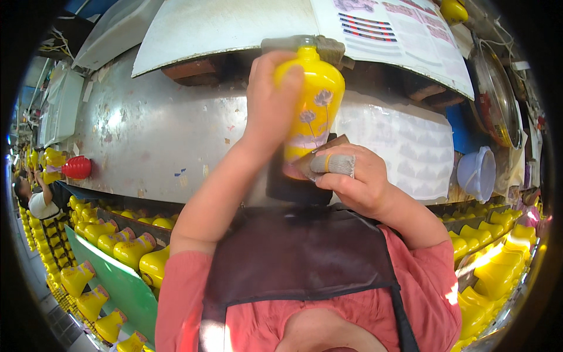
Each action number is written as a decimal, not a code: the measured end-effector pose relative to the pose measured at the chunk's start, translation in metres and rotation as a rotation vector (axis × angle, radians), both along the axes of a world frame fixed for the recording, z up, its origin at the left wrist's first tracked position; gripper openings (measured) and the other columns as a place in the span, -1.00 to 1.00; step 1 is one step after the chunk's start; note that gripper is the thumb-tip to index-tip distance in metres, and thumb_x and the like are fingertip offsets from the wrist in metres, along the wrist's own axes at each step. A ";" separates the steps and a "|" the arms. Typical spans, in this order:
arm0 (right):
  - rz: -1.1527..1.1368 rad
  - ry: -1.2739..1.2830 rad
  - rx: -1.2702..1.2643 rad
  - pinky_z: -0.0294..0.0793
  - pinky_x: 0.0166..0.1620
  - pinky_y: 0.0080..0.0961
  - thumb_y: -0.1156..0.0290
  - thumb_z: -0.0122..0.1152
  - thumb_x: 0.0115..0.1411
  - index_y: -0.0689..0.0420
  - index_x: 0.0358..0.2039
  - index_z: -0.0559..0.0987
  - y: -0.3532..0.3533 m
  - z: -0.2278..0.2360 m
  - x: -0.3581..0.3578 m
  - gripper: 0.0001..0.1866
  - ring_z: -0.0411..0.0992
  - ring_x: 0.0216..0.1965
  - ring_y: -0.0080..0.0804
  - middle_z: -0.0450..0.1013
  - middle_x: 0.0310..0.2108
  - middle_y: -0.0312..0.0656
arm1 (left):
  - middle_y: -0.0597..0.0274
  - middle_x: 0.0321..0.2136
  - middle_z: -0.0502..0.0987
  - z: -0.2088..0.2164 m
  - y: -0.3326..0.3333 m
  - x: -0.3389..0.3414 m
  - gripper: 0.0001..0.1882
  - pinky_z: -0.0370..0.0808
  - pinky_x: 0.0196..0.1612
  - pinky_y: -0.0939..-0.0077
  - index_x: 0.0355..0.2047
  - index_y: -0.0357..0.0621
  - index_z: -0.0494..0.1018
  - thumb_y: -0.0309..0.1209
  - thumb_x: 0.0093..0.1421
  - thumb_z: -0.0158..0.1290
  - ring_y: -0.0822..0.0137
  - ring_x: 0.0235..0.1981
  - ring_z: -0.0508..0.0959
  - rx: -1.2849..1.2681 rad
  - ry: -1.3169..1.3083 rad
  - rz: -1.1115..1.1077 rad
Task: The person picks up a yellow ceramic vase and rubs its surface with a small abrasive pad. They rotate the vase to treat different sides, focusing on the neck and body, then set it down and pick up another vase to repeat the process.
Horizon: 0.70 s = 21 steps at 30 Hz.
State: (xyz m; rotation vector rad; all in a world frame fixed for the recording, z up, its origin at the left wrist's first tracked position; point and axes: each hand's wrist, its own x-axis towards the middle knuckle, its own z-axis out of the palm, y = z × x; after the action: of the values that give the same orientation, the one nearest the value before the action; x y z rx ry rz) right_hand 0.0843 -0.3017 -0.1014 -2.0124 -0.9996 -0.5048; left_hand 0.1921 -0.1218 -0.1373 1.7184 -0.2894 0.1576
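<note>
A glossy yellow vase point(316, 82) with purple-grey flower pictures lies in front of me, its narrow neck pointing away. My left hand point(272, 100), blurred by motion, is wrapped over the vase's upper left side. At the near end of the vase, my right hand point(358, 170) has its fingers closed round a flat brown piece point(334, 144), which is against the vase's lower part. A grey cloth sleeve point(340, 165) with a yellow band covers one finger of that hand. Beneath the near end sits a dark support point(293, 185), partly hidden.
Printed decal sheets point(393, 146) lie to the right, near a pale bucket point(477, 174). White boards point(234, 29) rest on bricks at the back. A red ribbed object point(77, 167) stands left. Rows of yellow vases point(132, 249) flank me; a co-worker point(44, 196) is far left.
</note>
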 end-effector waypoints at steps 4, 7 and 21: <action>-0.362 0.518 0.244 0.55 -0.16 -0.58 0.57 0.38 0.24 0.17 -0.18 0.65 -0.008 0.000 -0.006 -0.85 0.57 -0.25 -0.49 0.60 -0.23 -0.19 | 0.15 -0.06 0.54 0.000 0.003 -0.005 -0.56 0.48 0.10 0.42 0.16 -0.24 0.40 -0.15 0.58 -0.26 0.35 -0.06 0.54 -0.147 0.024 -0.057; -0.478 0.869 0.452 0.48 -0.16 -0.67 0.28 0.28 0.38 0.19 0.11 0.58 -0.015 -0.002 0.008 -0.63 0.49 -0.22 -0.65 0.57 -0.25 -0.27 | -0.08 0.16 0.45 0.001 0.005 -0.011 -0.59 0.37 0.24 0.26 0.19 -0.26 0.42 -0.33 0.46 -0.18 0.10 0.15 0.46 -0.026 -0.106 0.017; -0.318 0.989 0.294 0.56 -0.08 -0.42 0.10 0.31 0.27 0.16 0.50 0.18 -0.010 -0.037 0.021 -0.11 0.57 -0.17 -0.44 0.60 -0.10 -0.03 | -0.26 0.44 0.01 -0.009 0.011 -0.030 -0.28 0.04 0.46 -0.03 0.45 -0.21 0.13 -0.29 0.31 -0.03 -0.26 0.43 0.06 0.227 -0.375 -0.092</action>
State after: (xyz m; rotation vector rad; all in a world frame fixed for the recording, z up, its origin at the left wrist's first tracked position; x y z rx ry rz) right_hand 0.1051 -0.3113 -0.1389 -1.8002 0.0013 0.2007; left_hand 0.1617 -0.1107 -0.1461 1.8907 -0.6837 0.3924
